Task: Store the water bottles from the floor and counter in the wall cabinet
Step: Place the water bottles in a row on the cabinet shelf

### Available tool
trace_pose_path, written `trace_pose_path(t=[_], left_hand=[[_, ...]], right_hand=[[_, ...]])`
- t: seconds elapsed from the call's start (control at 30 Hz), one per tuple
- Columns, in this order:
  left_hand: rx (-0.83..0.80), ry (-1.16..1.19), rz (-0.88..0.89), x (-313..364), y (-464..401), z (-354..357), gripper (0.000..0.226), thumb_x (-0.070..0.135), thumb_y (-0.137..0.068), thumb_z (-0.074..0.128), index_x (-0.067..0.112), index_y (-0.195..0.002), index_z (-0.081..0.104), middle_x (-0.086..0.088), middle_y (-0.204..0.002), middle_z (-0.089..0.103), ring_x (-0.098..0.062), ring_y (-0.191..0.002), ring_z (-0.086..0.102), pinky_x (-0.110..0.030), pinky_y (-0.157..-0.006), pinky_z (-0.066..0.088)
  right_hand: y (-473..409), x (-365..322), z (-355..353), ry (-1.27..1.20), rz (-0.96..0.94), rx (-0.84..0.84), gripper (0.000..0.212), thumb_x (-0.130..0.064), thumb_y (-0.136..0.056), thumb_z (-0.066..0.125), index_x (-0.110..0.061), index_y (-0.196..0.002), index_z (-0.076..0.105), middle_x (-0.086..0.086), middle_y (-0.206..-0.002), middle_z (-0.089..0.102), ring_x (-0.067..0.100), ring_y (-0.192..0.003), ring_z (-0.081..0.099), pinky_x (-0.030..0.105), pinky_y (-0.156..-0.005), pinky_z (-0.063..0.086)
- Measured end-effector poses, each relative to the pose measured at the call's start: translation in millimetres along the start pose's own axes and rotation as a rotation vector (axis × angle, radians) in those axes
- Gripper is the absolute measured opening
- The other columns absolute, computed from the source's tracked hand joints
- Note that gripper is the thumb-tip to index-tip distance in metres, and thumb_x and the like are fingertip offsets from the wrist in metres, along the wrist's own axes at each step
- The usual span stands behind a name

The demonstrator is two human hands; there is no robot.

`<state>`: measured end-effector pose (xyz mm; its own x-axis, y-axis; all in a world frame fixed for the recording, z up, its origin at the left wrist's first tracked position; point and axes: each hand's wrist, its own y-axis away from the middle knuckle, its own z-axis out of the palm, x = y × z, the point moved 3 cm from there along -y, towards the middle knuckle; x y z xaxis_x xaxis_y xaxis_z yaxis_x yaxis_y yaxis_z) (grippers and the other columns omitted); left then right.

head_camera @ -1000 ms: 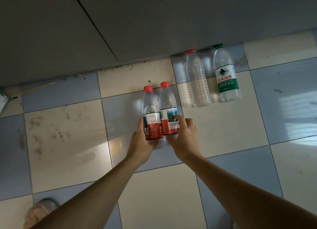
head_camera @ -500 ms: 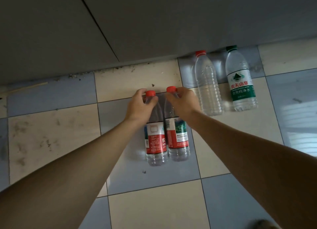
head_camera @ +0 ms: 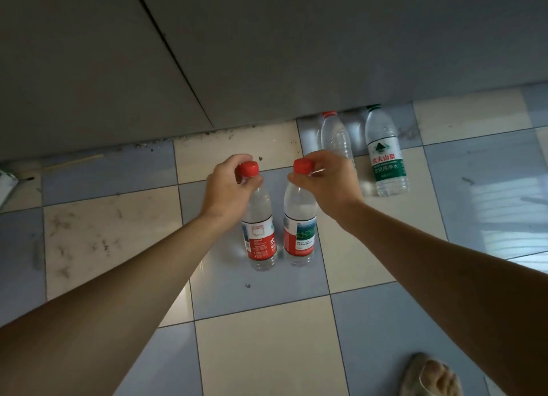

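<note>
**Both hands gripping red-capped bottles by the neck**

We are looking down at a checkered tile floor [head_camera: 267,351] with grey cabinet fronts [head_camera: 267,54] running across the top. We are gripping the left red-label bottle [head_camera: 261,238] with our left hand [head_camera: 228,188], fingers curling round the neck just under its red cap [head_camera: 249,169]. Our right hand [head_camera: 329,185] is doing the same on the right red-label bottle [head_camera: 298,232], fingers and thumb closing round the neck below its red cap [head_camera: 303,166]. The two bottles are hanging or standing just beside each other, a narrow gap between them; we cannot tell if their bases are touching the floor. Behind the right hand, an unlabelled clear bottle [head_camera: 336,134] with a red cap is standing against the cabinet base, partly hidden by the hand. Just beside it on the right, a green-label bottle [head_camera: 385,158] with a green cap is standing on the floor. A foot in a sandal [head_camera: 430,378] is showing at bottom right
</note>
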<state>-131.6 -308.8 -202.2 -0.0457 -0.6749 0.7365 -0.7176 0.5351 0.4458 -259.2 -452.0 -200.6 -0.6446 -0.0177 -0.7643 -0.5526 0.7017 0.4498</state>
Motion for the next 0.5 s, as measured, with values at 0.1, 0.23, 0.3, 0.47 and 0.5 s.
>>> trace_pose_path(t=[0.1, 0.23, 0.3, 0.47, 0.5], left_hand=[[0.037, -0.020, 0.119, 21, 21, -17, 0.041, 0.014, -0.086, 0.077, 0.018, -0.124, 0.062, 0.007, -0.116, 0.061, -0.013, -0.107, 0.056, -0.023, -0.092, 0.043], [0.019, -0.077, 0.258, 32, 45, -32, 0.038, 0.008, -0.083, 0.079, 0.018, -0.115, 0.061, 0.009, -0.111, 0.061, -0.013, -0.105, 0.057, -0.022, -0.093, 0.047], [0.010, -0.125, 0.320, 30, 53, -37, 0.037, 0.007, -0.083, 0.080, 0.016, -0.114, 0.061, 0.005, -0.111, 0.062, -0.014, -0.103, 0.057, -0.026, -0.092, 0.050], [0.061, -0.181, 0.375, 27, 54, -45, 0.036, 0.008, -0.082, 0.081, 0.013, -0.111, 0.060, -0.001, -0.109, 0.063, -0.017, -0.100, 0.058, -0.025, -0.087, 0.051], [0.058, -0.188, 0.377, 28, 51, -44, 0.037, 0.008, -0.081, 0.081, 0.013, -0.111, 0.060, -0.001, -0.109, 0.063, -0.017, -0.100, 0.058, -0.023, -0.086, 0.050]], right_hand=[[15, -21, -12, 0.006, -0.062, 0.010, 0.034, -0.019, -0.074, 0.089, -0.018, -0.101, 0.068, -0.006, -0.094, 0.070, 0.009, -0.087, 0.066, 0.014, -0.075, 0.054], [36, -39, -17, 0.064, -0.162, 0.025, 0.036, -0.014, -0.073, 0.089, -0.024, -0.097, 0.064, -0.016, -0.089, 0.067, 0.001, -0.086, 0.064, 0.010, -0.077, 0.054], [43, -41, -16, 0.080, -0.197, 0.037, 0.035, -0.013, -0.074, 0.088, -0.023, -0.097, 0.064, -0.016, -0.090, 0.067, 0.001, -0.089, 0.065, 0.018, -0.082, 0.057], [44, -43, -10, 0.104, -0.249, 0.053, 0.029, -0.016, -0.079, 0.084, -0.020, -0.100, 0.063, -0.009, -0.096, 0.069, 0.007, -0.095, 0.065, 0.030, -0.085, 0.059], [43, -44, -9, 0.113, -0.257, 0.053, 0.028, -0.016, -0.080, 0.082, -0.020, -0.101, 0.063, -0.009, -0.097, 0.068, 0.007, -0.094, 0.064, 0.030, -0.085, 0.058]])
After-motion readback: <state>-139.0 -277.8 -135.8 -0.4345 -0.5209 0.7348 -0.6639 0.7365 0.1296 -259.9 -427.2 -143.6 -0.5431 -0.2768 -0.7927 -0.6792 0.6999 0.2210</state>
